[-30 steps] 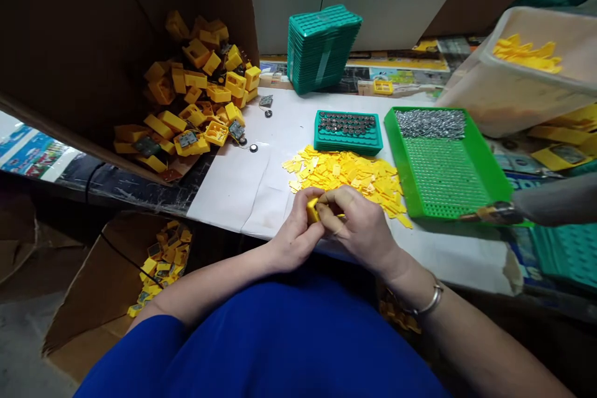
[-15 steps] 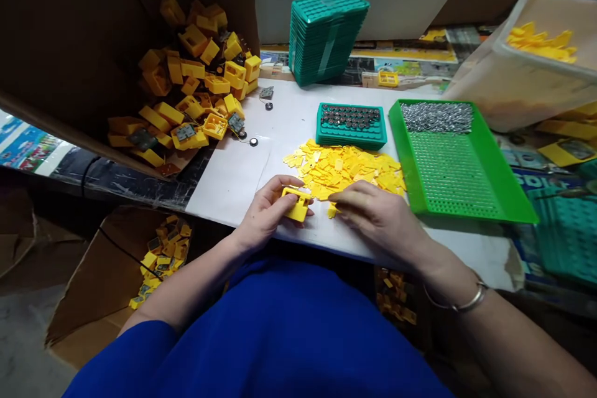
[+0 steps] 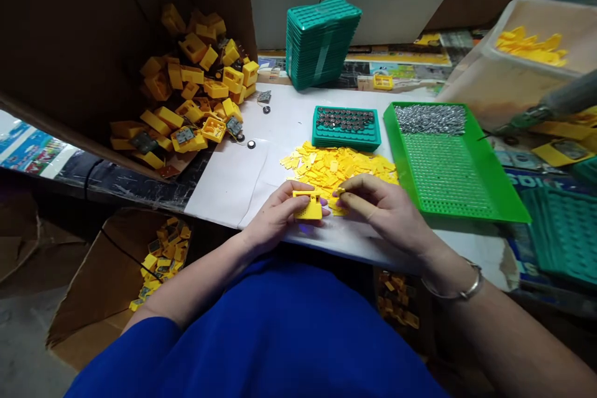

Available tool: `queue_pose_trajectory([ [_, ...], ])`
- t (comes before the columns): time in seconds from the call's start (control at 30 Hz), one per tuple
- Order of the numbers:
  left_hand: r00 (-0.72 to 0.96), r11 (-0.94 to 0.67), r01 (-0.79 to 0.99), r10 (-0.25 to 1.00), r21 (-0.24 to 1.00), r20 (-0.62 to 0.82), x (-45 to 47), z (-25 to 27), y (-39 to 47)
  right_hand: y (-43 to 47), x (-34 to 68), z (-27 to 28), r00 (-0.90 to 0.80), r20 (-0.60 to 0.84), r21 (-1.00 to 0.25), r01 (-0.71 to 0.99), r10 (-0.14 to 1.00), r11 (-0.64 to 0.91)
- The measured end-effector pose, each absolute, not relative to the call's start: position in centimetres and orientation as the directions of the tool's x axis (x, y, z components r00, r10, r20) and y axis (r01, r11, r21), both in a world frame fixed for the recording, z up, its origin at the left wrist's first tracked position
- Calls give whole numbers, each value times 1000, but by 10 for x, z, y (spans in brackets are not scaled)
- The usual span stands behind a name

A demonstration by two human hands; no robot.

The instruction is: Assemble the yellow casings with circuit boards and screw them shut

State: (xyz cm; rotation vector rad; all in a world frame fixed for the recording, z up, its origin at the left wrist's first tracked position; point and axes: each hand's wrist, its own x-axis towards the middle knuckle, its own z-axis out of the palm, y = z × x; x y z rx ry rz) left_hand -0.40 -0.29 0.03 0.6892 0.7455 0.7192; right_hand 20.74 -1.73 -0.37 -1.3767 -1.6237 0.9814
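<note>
My left hand point(image 3: 278, 211) grips a yellow plastic housing point(image 3: 308, 209) with an opening along its upper edge, held just above the white work surface point(image 3: 228, 193). Close to its right side, my right hand point(image 3: 380, 208) pinches a small yellow plastic piece point(image 3: 341, 191) between thumb and forefinger. Behind both hands spreads a heap of flat yellow pieces point(image 3: 345, 165). Beyond that heap sits a teal tray point(image 3: 347, 137) with rows of small dark round parts point(image 3: 345, 117).
At right lies a green tray point(image 3: 506, 199) of metal screws point(image 3: 431, 119), with a screwdriver tip point(image 3: 527, 117) above its edge. A cardboard box point(image 3: 56, 74) of yellow housings point(image 3: 191, 96) opens at left. Stacked teal trays point(image 3: 321, 43) and a tub point(image 3: 508, 31) stand behind.
My left hand has moved slightly right with the housing, which is turned more level. My right hand has lifted a small yellow piece from the heap's edge. A screwdriver has come into view at right.
</note>
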Motion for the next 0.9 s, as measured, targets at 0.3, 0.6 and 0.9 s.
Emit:
queue_pose_trajectory([
  [0.3, 544, 542, -291, 772, 789, -330, 9, 0, -3, -32, 204, 3, -123, -52, -994, 107, 991, -39],
  [0.6, 546, 460, -287, 800, 840, -251, 12, -1, -6, -49, 193, -3, 37, 96, -986, 142, 995, 90],
  [0.9, 652, 504, -238, 717, 830, -248, 7, -1, -2, -45, 197, -16, -161, 514, -759, 372, 843, 534],
])
